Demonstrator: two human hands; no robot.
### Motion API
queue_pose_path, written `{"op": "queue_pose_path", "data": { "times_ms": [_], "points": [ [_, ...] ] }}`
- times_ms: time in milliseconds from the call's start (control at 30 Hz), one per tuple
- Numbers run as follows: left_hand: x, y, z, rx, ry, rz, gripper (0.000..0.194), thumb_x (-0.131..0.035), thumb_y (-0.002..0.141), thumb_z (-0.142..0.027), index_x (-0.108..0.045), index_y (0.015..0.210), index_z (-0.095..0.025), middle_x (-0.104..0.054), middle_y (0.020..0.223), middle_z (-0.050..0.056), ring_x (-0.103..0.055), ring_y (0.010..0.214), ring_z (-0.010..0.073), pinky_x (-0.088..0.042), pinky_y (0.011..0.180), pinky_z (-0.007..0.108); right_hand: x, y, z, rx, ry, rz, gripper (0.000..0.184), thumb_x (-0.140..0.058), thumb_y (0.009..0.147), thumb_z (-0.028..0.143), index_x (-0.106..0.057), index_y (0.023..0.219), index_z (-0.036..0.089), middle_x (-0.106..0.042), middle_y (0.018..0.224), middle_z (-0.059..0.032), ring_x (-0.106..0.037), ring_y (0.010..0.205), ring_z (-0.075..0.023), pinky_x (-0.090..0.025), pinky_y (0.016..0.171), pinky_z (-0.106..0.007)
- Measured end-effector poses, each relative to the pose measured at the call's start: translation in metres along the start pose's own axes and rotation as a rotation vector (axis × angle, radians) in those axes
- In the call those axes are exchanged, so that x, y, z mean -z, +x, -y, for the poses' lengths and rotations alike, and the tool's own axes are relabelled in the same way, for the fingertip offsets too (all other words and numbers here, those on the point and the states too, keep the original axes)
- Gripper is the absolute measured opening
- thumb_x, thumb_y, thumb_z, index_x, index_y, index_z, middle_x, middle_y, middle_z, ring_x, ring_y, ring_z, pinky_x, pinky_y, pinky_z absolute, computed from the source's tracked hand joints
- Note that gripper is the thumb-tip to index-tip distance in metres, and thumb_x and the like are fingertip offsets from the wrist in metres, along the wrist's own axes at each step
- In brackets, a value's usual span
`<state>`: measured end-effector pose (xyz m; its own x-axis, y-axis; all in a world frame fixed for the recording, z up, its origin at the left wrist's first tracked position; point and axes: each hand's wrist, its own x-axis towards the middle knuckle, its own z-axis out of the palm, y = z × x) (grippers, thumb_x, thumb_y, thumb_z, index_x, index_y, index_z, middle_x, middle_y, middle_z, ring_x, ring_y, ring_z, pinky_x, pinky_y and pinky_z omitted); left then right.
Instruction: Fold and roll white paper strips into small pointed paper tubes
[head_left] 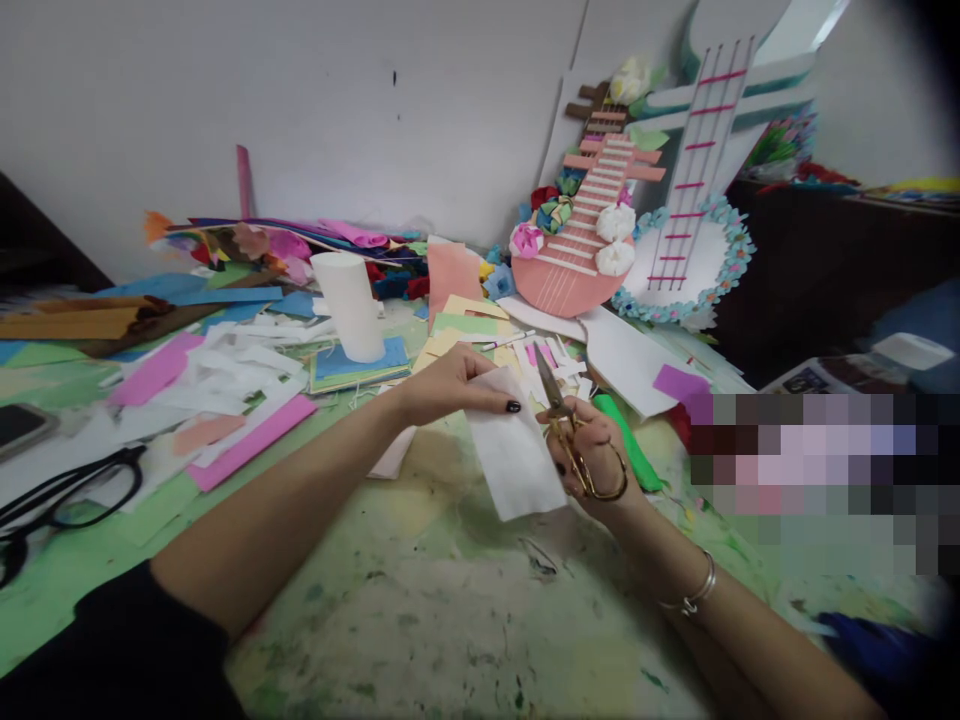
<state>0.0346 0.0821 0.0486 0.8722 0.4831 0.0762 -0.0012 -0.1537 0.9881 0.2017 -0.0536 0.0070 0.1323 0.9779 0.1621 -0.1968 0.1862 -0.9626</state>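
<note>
My left hand pinches the top edge of a white sheet of paper, holding it up above the paint-stained green table. My right hand grips a pair of gold-handled scissors, fingers through the loops, blades pointing up and away beside the paper's right edge. The blades look nearly closed. A silver bangle sits on my right wrist.
Coloured paper scraps cover the table's left and far side. A white cylinder stands on blue sheets. Black glasses and a phone lie left. Paper guitar models lean on the wall. A green strip lies right.
</note>
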Motion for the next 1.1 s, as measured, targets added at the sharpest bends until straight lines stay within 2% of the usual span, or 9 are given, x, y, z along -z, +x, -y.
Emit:
{"op": "queue_pose_path", "data": {
  "times_ms": [200, 333, 433, 500, 667, 767, 867, 1000, 1100],
  "points": [
    [0.050, -0.045, -0.062, 0.065, 0.345, 0.211, 0.012, -0.079, 0.066, -0.027, -0.076, 0.072, -0.018, -0.069, 0.066, 0.004, -0.064, 0.060, 0.0162, -0.048, 0.051, 0.021, 0.012, 0.012, -0.001, 0.038, -0.035, -0.145, 0.037, -0.071, 0.075, 0.052, -0.055, 0.087, 0.021, -0.048, 0.048, 0.0091, -0.034, 0.031, -0.0056, -0.023, 0.032, -0.019],
    [0.075, -0.068, -0.080, 0.182, 0.312, 0.182, 0.028, -0.083, 0.058, -0.034, -0.073, 0.070, -0.011, -0.065, 0.059, 0.006, -0.060, 0.055, 0.0171, -0.048, 0.051, 0.027, 0.021, 0.018, -0.012, -0.030, -0.673, -0.100, 0.037, -0.063, 0.077, 0.051, -0.059, 0.094, 0.019, -0.053, 0.051, 0.0062, -0.043, 0.038, -0.0095, -0.031, 0.038, -0.022],
    [0.090, -0.059, -0.058, 0.353, 0.495, 0.241, 0.042, -0.077, 0.063, -0.047, -0.072, 0.083, -0.010, -0.070, 0.073, 0.009, -0.063, 0.061, 0.0189, -0.048, 0.054, 0.028, 0.025, 0.020, -0.022, -0.021, -0.848, -0.097, 0.032, -0.070, 0.070, 0.042, -0.067, 0.090, 0.017, -0.063, 0.059, 0.0000, -0.054, 0.049, -0.0128, -0.036, 0.047, -0.024],
    [0.098, -0.044, -0.033, 0.372, 0.594, 0.256, 0.037, -0.073, 0.067, -0.045, -0.072, 0.087, -0.014, -0.071, 0.081, 0.008, -0.062, 0.066, 0.0188, -0.045, 0.055, 0.026, 0.026, 0.021, -0.026, -0.001, -0.935, -0.101, 0.030, -0.070, 0.071, 0.039, -0.070, 0.091, 0.017, -0.065, 0.061, -0.0012, -0.059, 0.057, -0.0153, -0.038, 0.053, -0.025],
    [0.109, -0.010, 0.016, 0.333, 0.868, 0.208, 0.025, -0.076, 0.055, -0.030, -0.056, 0.050, -0.017, -0.049, 0.049, -0.002, -0.041, 0.050, 0.0116, -0.028, 0.051, 0.025, 0.022, 0.022, -0.031, 0.058, -1.088, -0.116, 0.028, -0.069, 0.074, 0.037, -0.072, 0.093, 0.017, -0.065, 0.062, -0.0001, -0.059, 0.058, -0.0150, -0.036, 0.056, -0.025],
    [0.112, 0.000, 0.026, 0.301, 0.974, 0.201, 0.029, -0.075, 0.050, -0.027, -0.048, 0.045, -0.018, -0.042, 0.047, -0.004, -0.035, 0.052, 0.0108, -0.026, 0.054, 0.026, 0.017, 0.023, -0.034, 0.105, -1.148, -0.138, 0.026, -0.066, 0.075, 0.035, -0.072, 0.094, 0.018, -0.065, 0.062, 0.0001, -0.059, 0.059, -0.0147, -0.036, 0.058, -0.025],
    [0.114, 0.004, 0.031, 0.291, 1.021, 0.195, 0.024, -0.076, 0.047, -0.030, -0.057, 0.056, -0.018, -0.054, 0.060, -0.001, -0.042, 0.060, 0.0135, -0.030, 0.059, 0.025, 0.014, 0.024, -0.037, 0.144, -1.194, -0.157, 0.025, -0.065, 0.076, 0.034, -0.072, 0.093, 0.018, -0.064, 0.062, 0.0000, -0.058, 0.058, -0.0147, -0.036, 0.058, -0.025],
    [0.115, 0.004, 0.042, 0.282, 1.008, 0.151, 0.051, -0.081, 0.037, -0.034, -0.066, 0.083, -0.019, -0.064, 0.085, 0.003, -0.052, 0.075, 0.0190, -0.038, 0.069, 0.026, 0.010, 0.025, -0.041, 0.189, -1.251, -0.177, 0.026, -0.062, 0.078, 0.034, -0.072, 0.095, 0.018, -0.065, 0.063, -0.0010, -0.057, 0.059, -0.0152, -0.035, 0.060, -0.025],
    [0.115, 0.001, 0.051, 0.204, 0.919, 0.026, 0.054, -0.082, 0.029, -0.032, -0.067, 0.080, -0.020, -0.065, 0.078, 0.003, -0.055, 0.077, 0.0220, -0.042, 0.074, 0.029, 0.009, 0.025, -0.041, 0.216, -1.291, -0.174, 0.027, -0.060, 0.079, 0.035, -0.072, 0.096, 0.018, -0.067, 0.067, -0.0026, -0.058, 0.062, -0.0161, -0.036, 0.061, -0.026]
  ]
}}
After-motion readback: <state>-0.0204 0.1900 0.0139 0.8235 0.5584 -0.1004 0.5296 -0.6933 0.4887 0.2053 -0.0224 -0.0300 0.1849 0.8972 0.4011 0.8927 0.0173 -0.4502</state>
